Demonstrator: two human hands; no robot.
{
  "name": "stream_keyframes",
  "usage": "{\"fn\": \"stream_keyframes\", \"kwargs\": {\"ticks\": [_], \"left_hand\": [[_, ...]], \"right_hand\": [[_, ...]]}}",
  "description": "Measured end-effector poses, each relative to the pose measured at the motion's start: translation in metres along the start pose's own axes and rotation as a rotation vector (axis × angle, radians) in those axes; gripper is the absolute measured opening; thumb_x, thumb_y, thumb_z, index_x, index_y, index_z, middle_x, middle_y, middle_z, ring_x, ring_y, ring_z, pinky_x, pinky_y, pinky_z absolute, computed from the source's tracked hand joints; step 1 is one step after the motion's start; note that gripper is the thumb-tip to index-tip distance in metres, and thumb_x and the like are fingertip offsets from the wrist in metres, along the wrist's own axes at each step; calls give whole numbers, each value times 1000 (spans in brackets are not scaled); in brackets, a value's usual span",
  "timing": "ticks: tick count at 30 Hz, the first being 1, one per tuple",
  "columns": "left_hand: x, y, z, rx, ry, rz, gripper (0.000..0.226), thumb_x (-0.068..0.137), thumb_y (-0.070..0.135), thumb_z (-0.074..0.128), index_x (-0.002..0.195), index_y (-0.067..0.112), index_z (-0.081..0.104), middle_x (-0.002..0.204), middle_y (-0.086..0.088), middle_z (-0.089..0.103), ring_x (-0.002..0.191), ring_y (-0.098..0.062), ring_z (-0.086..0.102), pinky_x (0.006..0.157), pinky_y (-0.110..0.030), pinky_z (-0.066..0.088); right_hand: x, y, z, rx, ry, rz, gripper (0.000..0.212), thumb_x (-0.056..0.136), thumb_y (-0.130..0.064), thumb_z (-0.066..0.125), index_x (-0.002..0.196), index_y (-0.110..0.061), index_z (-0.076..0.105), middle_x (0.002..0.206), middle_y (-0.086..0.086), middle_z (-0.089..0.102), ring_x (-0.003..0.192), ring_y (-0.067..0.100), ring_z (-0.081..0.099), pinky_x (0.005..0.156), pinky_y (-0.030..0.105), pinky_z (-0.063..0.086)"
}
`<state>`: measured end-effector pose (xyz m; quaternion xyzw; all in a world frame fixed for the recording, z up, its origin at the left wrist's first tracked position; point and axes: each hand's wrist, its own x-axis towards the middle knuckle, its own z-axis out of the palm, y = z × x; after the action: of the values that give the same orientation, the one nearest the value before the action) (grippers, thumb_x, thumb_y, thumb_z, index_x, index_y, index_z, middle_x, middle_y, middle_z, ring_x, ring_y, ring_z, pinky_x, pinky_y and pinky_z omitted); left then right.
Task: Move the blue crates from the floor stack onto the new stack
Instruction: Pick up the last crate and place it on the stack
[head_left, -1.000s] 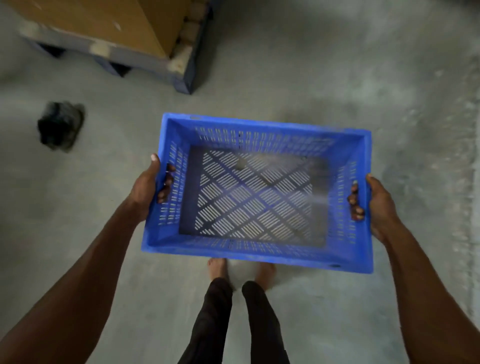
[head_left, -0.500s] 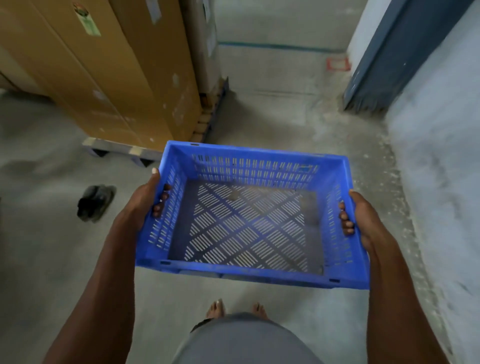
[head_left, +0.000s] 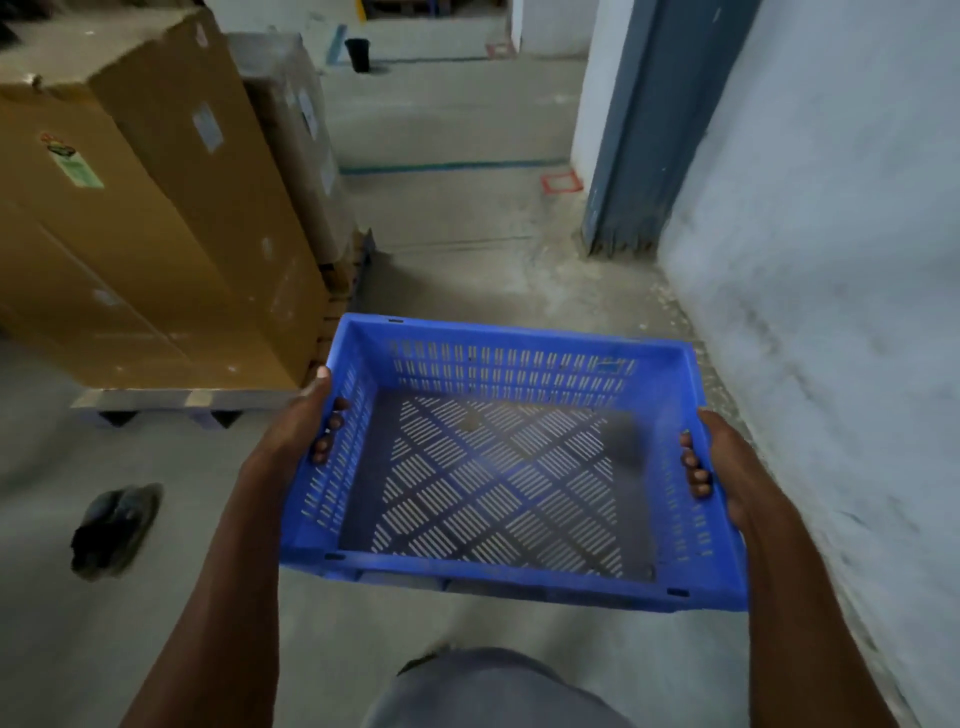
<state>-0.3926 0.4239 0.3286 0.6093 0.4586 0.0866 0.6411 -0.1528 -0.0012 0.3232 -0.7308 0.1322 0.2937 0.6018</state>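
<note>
A person is carrying an empty blue slotted plastic crate (head_left: 498, 467) in mid-air at the centre of the frame, above the grey concrete floor (head_left: 467, 249). The left hand (head_left: 304, 431) is gripping the crate's left wall, thumb on the rim, fingers curling through into the inside. The right hand (head_left: 722, 462) is gripping the right wall likewise, fingertips showing inside. Tall brown cardboard boxes (head_left: 156, 218) are standing at upper left on a pallet (head_left: 182, 400). A dark shoe (head_left: 117, 527) is lying at lower left.

1 blue crate (head_left: 498, 467), 2 hands, 2 cardboard boxes (head_left: 156, 208), 1 pallet (head_left: 192, 402), 1 dark shoe pair (head_left: 117, 527).
</note>
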Motion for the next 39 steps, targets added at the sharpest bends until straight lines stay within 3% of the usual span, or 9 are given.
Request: {"fn": "stream_keyframes", "kwargs": {"ticks": [10, 19, 30, 39], "left_hand": [[50, 53, 73, 215, -301, 146, 67, 95, 72, 37, 100, 10, 62, 62, 2, 47, 35, -11, 31, 37, -19, 28], [12, 67, 212, 425, -735, 239, 60, 94, 71, 41, 91, 15, 61, 59, 4, 47, 36, -10, 31, 37, -18, 26], [-174, 0, 377, 678, -1272, 348, 61, 95, 71, 39, 90, 14, 61, 60, 2, 45, 33, -10, 31, 36, -18, 27], [-390, -108, 443, 892, -1679, 454, 61, 95, 71, 40, 92, 13, 59, 61, 2, 43, 39, -13, 31, 41, -23, 30]], "right_hand": [[-92, 53, -33, 234, 308, 19, 41, 100, -51, 38, 81, -16, 47, 61, 2, 35, 43, 14, 25, 40, 23, 21], [-216, 156, -72, 545, 694, 52, 42, 99, -54, 40, 80, -17, 47, 59, 0, 36, 37, 11, 26, 36, 19, 23], [-418, 305, -94, 872, 1180, 104, 42, 97, -56, 40, 81, -17, 48, 59, 1, 38, 38, 12, 28, 35, 20, 23], [-585, 420, -50, 1087, 1579, 149, 43, 95, -57, 39, 80, -18, 49, 53, -2, 40, 41, 13, 28, 37, 23, 24]]}}
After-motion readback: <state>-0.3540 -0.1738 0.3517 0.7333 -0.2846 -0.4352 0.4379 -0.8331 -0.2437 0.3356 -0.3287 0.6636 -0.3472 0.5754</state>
